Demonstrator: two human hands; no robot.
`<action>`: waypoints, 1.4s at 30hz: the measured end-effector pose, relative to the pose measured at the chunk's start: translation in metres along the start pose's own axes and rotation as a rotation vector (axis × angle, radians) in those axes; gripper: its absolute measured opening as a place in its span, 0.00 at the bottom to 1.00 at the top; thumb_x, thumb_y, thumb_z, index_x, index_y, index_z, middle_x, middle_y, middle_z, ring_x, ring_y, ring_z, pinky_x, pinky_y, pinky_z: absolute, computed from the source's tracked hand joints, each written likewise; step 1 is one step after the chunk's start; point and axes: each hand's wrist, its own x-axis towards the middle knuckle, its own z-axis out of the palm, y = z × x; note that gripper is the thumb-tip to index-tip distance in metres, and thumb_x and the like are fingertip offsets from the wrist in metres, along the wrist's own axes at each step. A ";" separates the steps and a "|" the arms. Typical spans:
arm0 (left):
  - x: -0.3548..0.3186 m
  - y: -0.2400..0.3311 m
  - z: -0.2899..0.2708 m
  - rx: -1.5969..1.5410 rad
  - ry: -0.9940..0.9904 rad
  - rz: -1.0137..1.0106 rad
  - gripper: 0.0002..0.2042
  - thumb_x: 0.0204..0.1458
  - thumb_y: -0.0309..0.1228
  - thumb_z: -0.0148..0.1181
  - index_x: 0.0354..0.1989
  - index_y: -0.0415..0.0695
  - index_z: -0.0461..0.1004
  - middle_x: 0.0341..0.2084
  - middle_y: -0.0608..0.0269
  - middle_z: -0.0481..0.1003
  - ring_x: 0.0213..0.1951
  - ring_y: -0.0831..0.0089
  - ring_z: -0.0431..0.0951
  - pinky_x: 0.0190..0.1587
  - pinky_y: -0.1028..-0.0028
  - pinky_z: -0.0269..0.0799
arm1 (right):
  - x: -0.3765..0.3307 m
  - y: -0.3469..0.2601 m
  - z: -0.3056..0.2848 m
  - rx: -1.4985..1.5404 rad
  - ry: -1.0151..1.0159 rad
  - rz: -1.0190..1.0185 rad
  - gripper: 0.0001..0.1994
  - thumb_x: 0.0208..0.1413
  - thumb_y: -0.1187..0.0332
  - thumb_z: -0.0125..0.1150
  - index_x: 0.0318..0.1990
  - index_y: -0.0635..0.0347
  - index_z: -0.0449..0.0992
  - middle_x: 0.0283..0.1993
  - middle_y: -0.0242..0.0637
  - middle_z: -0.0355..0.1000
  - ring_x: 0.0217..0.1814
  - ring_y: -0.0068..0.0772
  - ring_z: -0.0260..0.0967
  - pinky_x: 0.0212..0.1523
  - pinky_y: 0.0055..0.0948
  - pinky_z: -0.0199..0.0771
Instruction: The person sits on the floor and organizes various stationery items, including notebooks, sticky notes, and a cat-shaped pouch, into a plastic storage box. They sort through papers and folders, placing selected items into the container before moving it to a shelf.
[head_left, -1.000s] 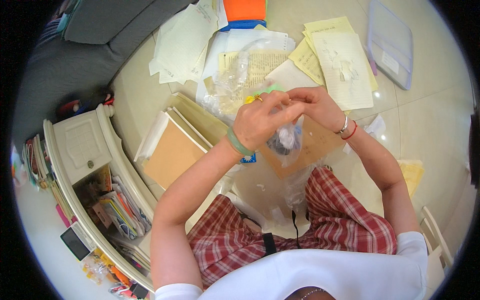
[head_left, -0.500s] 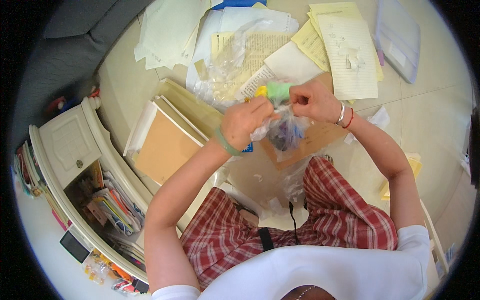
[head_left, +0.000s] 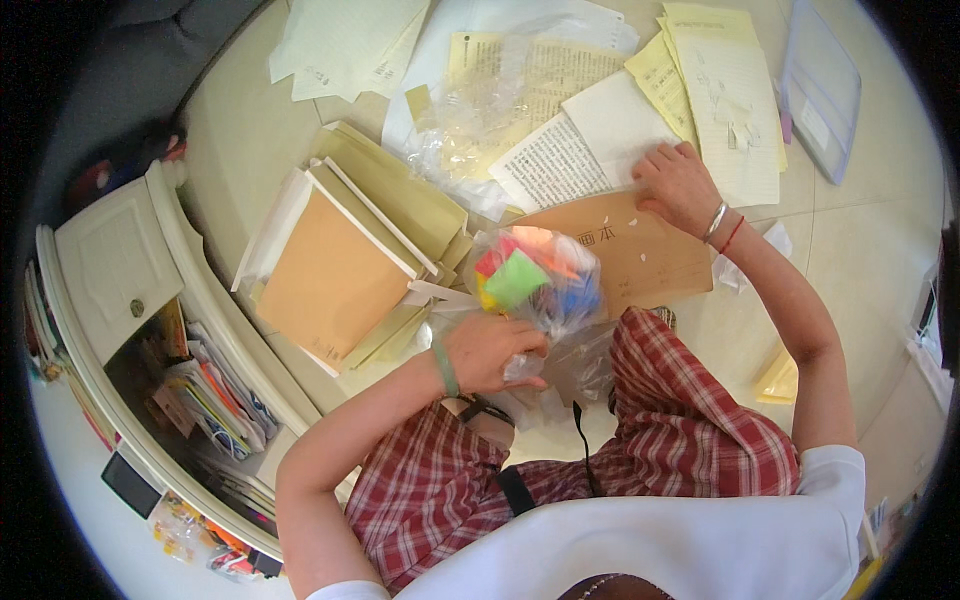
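Clear plastic bag [head_left: 545, 285] left of the tan paper book [head_left: 660, 265]: only my left hand [head_left: 497, 352] pinches it now, freeing my half-open right hand [head_left: 683, 190] by the book's far edge.

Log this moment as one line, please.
left hand: holds clear bag of coloured pieces | right hand: open, at far edge of brown booklet, contact unclear | nearby: printed sheet

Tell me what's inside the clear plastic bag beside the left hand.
Inside the clear plastic bag, a green piece, a red piece, a yellow piece, an orange piece and a blue piece show. Whatever lies beneath them is covered.
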 end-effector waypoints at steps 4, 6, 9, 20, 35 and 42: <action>0.005 0.020 -0.025 -0.154 -0.109 -0.278 0.18 0.46 0.48 0.60 0.36 0.47 0.72 0.30 0.60 0.75 0.33 0.59 0.74 0.33 0.65 0.68 | -0.011 -0.004 -0.039 0.304 -0.025 0.026 0.09 0.41 0.65 0.63 0.26 0.56 0.69 0.28 0.35 0.66 0.35 0.40 0.65 0.33 0.35 0.64; 0.002 0.023 -0.033 -0.159 -0.103 -0.334 0.18 0.47 0.49 0.59 0.37 0.48 0.73 0.29 0.60 0.75 0.32 0.60 0.75 0.33 0.65 0.69 | -0.017 -0.015 -0.085 0.251 -0.110 0.158 0.08 0.43 0.65 0.62 0.27 0.57 0.71 0.26 0.37 0.68 0.31 0.41 0.67 0.30 0.35 0.65; -0.005 0.016 -0.028 -0.030 -0.103 -0.305 0.18 0.48 0.49 0.58 0.36 0.48 0.74 0.25 0.58 0.75 0.29 0.60 0.76 0.32 0.64 0.69 | -0.025 -0.018 -0.123 0.248 -0.159 0.275 0.07 0.46 0.65 0.60 0.29 0.57 0.73 0.24 0.38 0.71 0.28 0.42 0.69 0.28 0.36 0.66; 0.007 0.054 -0.063 -0.357 0.119 -0.516 0.18 0.52 0.43 0.56 0.47 0.45 0.71 0.30 0.61 0.76 0.34 0.68 0.77 0.37 0.70 0.70 | 0.008 -0.034 -0.163 -0.087 0.128 0.161 0.05 0.47 0.68 0.55 0.26 0.57 0.73 0.28 0.40 0.73 0.28 0.43 0.69 0.29 0.32 0.68; 0.034 0.040 -0.120 -0.876 0.930 -0.243 0.40 0.46 0.15 0.56 0.66 0.55 0.46 0.50 0.52 0.69 0.46 0.71 0.73 0.45 0.72 0.72 | 0.003 -0.003 -0.163 1.603 0.048 0.163 0.27 0.57 0.57 0.52 0.59 0.65 0.59 0.46 0.41 0.71 0.46 0.27 0.69 0.46 0.25 0.69; 0.030 0.015 -0.090 -0.892 0.908 -0.372 0.22 0.50 0.15 0.48 0.55 0.48 0.67 0.49 0.56 0.68 0.47 0.74 0.71 0.47 0.75 0.70 | -0.032 -0.021 -0.037 1.863 0.148 0.426 0.24 0.57 0.62 0.52 0.57 0.67 0.61 0.55 0.42 0.65 0.56 0.31 0.62 0.56 0.31 0.63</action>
